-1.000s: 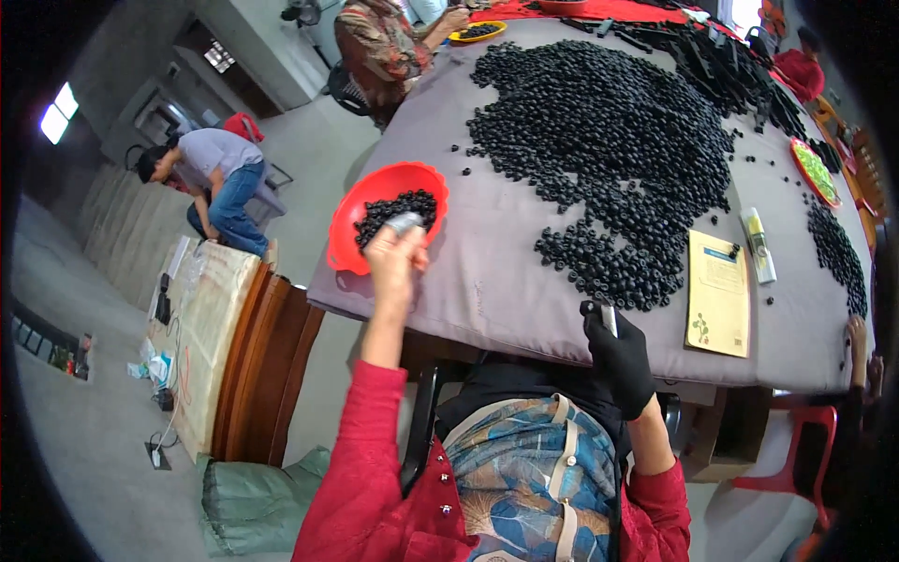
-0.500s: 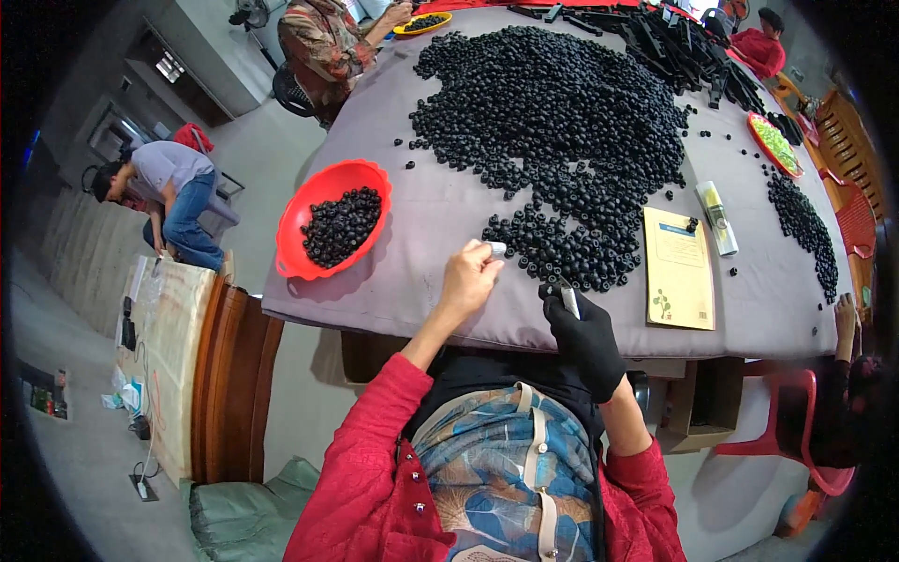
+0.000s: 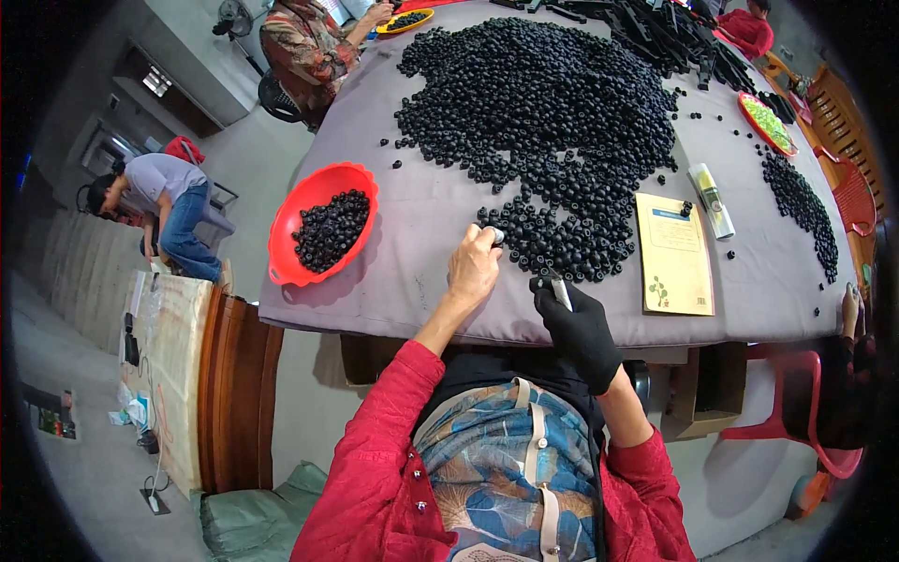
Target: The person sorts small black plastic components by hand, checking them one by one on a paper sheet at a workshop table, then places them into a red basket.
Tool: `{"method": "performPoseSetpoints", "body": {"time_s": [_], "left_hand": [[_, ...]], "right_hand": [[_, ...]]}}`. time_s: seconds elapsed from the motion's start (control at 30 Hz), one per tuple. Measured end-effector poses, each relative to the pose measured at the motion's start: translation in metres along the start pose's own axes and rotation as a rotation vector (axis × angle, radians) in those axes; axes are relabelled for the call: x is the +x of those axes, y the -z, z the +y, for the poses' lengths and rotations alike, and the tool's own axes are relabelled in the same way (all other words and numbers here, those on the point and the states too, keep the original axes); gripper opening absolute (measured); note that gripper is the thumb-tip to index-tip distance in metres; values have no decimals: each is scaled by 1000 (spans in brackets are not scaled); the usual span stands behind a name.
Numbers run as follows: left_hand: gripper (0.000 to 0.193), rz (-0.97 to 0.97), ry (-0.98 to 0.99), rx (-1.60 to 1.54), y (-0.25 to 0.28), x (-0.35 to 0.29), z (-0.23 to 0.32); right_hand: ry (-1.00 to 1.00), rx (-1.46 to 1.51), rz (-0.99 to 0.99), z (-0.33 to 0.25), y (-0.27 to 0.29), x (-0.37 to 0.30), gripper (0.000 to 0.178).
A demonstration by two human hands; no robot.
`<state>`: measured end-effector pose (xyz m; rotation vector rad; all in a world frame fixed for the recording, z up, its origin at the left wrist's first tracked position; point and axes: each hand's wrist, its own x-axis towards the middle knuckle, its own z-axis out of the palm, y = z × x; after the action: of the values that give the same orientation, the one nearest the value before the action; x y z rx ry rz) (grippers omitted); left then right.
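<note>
My bare left hand [image 3: 475,265] is closed at the near left edge of a heap of small black round parts [image 3: 552,103]. A short whitish piece [image 3: 496,236] shows at its fingertips; I cannot tell whether it is a finger wrap or something held. My right hand [image 3: 579,326], in a black glove, is closed just in front of the heap's near end. A pale strip [image 3: 561,294] sticks up at its fingers, with something small and dark beside it. What exactly it grips is hidden.
Left on the grey-covered table [image 3: 412,309] stands a red bowl [image 3: 281,239] of black parts. To the right lie a tan booklet [image 3: 676,272], a white tube [image 3: 712,201], a red-rimmed plate [image 3: 792,150] and more parts [image 3: 801,211]. Other people sit around the table.
The whole view has shifted slightly. My left hand has turned its fingertips further up toward the parts' edge. The right hand stays closed near the same spot.
</note>
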<state>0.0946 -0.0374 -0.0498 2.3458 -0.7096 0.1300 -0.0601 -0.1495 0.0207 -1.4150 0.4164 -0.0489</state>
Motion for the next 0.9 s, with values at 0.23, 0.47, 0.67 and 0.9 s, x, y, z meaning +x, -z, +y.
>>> {"method": "performPoseSetpoints", "body": {"time_s": [0.23, 0.47, 0.67, 0.9], "left_hand": [[19, -68, -78, 38, 4, 5, 5], [12, -5, -89, 95, -3, -3, 2], [8, -10, -168, -105, 8, -27, 4], [17, -283, 271, -1255, 41, -66, 45]], "right_hand": [[370, -309, -106, 10, 3, 0, 20], [292, -220, -76, 6, 3, -1, 20], [4, -13, -41, -5, -2, -4, 21], [42, -37, -25, -4, -3, -2, 21]]}}
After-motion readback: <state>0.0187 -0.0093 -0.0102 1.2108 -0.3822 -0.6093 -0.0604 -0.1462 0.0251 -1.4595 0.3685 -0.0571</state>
